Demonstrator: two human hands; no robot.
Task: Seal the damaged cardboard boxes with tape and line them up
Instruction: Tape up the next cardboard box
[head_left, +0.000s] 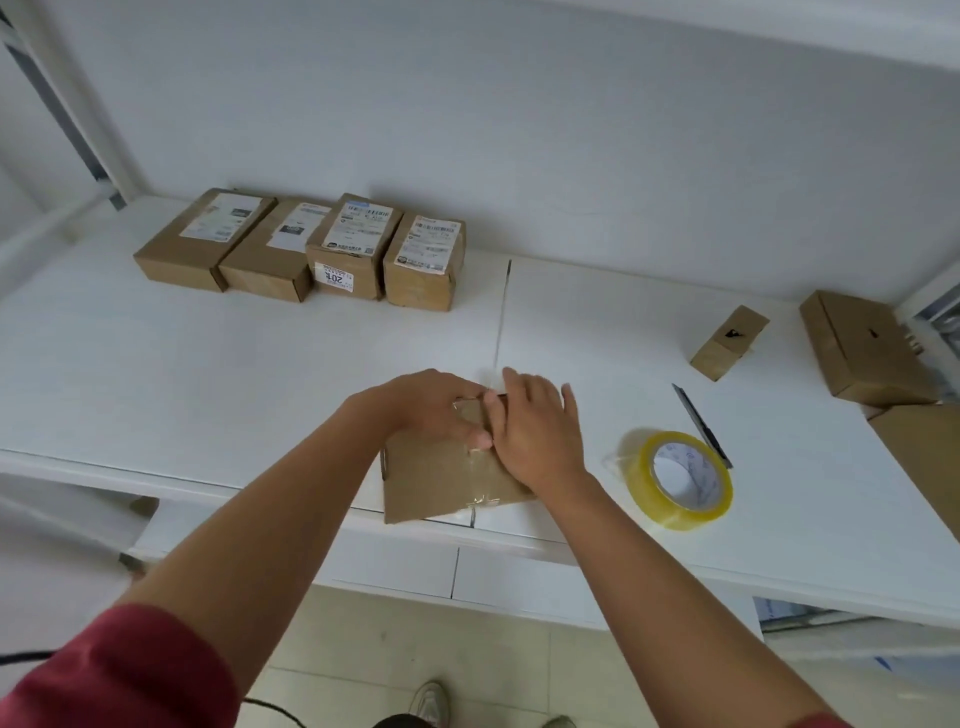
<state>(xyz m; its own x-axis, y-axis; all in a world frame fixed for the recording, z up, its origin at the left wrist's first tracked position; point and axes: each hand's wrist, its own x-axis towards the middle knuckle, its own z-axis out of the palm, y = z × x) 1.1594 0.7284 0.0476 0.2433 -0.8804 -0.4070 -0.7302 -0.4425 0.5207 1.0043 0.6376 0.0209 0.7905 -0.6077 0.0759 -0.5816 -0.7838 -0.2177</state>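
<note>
Brown cardboard box (441, 473) on white table (208, 364). Right of box: yellow-tinted tape roll (680, 480), white core. Beyond box: four brown boxes (306, 252), white printed labels.

The light is bright, soft and even, and the white table (208, 364) and wall look a little washed out. Shadows are faint. The picture is a bit blurry all over, and straight lines bend near the edges.
</note>
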